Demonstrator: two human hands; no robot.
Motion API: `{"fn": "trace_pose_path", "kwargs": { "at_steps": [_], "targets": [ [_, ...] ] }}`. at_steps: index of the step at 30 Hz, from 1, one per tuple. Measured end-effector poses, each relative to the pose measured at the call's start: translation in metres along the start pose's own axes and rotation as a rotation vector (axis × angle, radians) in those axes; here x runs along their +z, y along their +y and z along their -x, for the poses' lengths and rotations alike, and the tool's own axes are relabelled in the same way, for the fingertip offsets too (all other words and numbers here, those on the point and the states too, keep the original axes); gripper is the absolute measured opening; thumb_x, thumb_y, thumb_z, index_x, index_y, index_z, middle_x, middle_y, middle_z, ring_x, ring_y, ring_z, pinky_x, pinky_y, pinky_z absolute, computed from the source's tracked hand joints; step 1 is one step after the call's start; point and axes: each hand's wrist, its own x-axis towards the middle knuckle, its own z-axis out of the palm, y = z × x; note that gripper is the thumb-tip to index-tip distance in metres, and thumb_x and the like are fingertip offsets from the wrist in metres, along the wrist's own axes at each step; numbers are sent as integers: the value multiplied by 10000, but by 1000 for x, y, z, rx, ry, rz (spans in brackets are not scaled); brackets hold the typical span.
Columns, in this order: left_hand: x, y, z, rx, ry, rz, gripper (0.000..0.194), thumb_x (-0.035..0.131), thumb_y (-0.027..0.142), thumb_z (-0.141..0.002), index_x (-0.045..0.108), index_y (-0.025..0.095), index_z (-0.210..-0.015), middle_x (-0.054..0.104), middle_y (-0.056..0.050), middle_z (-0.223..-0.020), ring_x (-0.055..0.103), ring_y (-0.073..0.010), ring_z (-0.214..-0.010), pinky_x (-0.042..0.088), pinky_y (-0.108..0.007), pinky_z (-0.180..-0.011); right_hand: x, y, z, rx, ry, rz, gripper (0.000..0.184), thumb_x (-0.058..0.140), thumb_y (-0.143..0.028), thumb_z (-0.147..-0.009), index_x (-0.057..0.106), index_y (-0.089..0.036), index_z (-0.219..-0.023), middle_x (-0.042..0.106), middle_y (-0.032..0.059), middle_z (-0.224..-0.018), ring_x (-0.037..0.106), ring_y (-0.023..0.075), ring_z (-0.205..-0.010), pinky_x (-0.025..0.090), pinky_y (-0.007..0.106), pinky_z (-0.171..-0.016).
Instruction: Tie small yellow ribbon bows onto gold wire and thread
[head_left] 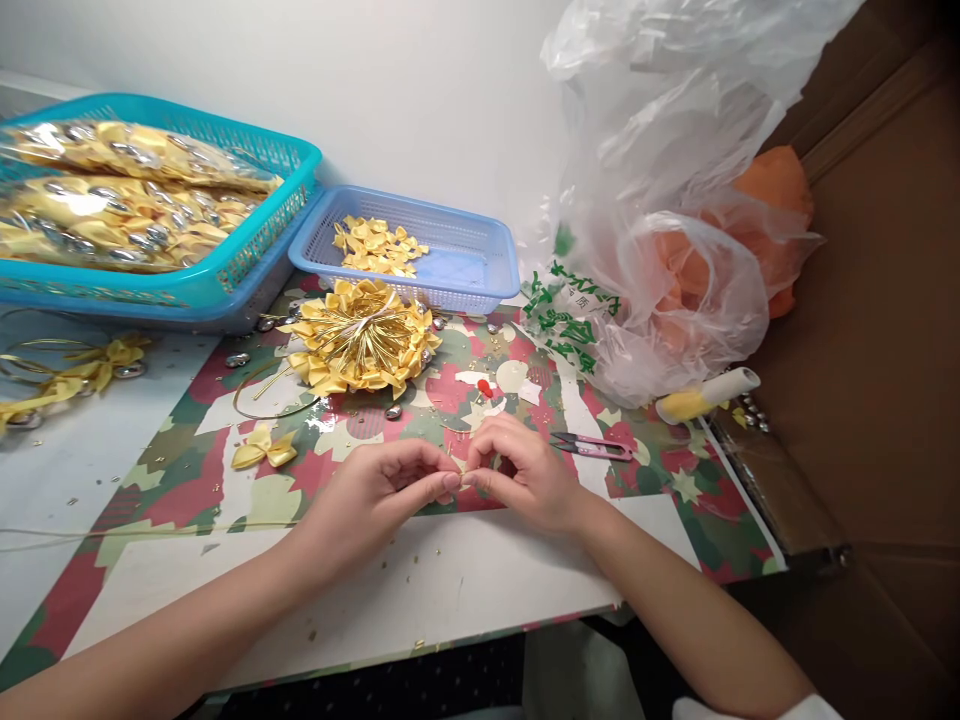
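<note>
My left hand [382, 490] and my right hand [525, 475] meet fingertip to fingertip over the patterned paper [675, 480] near the table's front. Both are pinched closed on a tiny pale piece between them, too small to name. A cluster of gold ribbon bows [360, 340] lies just beyond my hands. One loose gold bow [264, 448] rests left of my left hand. Small pink-handled snips [592, 445] lie right of my right hand.
A shallow blue basket [480, 275] holds several gold bows. A larger teal basket [255, 240] at back left carries bagged gold pieces. Clear plastic bags [675, 250] with orange material fill the back right. A white and yellow tube [709, 395] lies beside cardboard [885, 350].
</note>
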Motion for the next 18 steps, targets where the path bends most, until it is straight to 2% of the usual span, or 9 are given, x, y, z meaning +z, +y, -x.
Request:
{"fn": "trace_pose_path", "kwargs": {
  "at_steps": [4, 7, 10, 14, 16, 18],
  "targets": [
    [-2, 3, -3, -93, -92, 152, 221, 656, 380, -847, 683, 184, -747, 688, 11, -688, 609, -123, -668, 462, -204, -626, 0, 0, -1, 11, 10, -70, 135, 611, -196, -910, 560, -210, -786, 576, 1, -772, 525, 154, -761, 432, 284, -689],
    [-3, 3, -3, -132, -140, 240, 258, 664, 418, -851, 675, 179, -754, 682, 6, -691, 585, -122, -681, 440, -214, -648, 2, -1, -1, 27, 64, -114, 132, 605, -238, -917, 576, -209, -792, 587, 6, -779, 531, 145, -726, 411, 267, -609],
    [-4, 2, -3, -155, -130, 315, 268, 692, 431, -835, 673, 176, -752, 689, -5, -716, 568, -125, -685, 419, -225, -643, 3, -4, 0, -27, 186, -78, 155, 617, -296, -911, 585, -217, -782, 597, 4, -747, 528, 144, -681, 400, 274, -571],
    [-4, 2, -4, -207, -98, 405, 255, 747, 418, -785, 678, 176, -747, 693, -13, -749, 593, -141, -726, 434, -246, -681, 6, -7, 0, -184, 304, 45, 158, 659, -296, -883, 571, -229, -769, 603, -14, -685, 516, 143, -628, 431, 315, -627],
    [-3, 4, -4, -228, -96, 436, 245, 766, 407, -762, 678, 180, -738, 693, -12, -746, 610, -150, -745, 449, -255, -705, 8, -8, 0, -191, 327, 82, 149, 692, -289, -859, 580, -229, -781, 612, -12, -691, 519, 146, -632, 436, 323, -644],
    [-2, 6, -4, -231, -101, 449, 241, 771, 402, -751, 674, 184, -715, 687, -9, -725, 612, -151, -719, 457, -259, -687, 10, -8, -1, -127, 315, 97, 142, 721, -306, -833, 604, -228, -809, 627, 1, -718, 532, 158, -663, 443, 328, -653]
  ]
}}
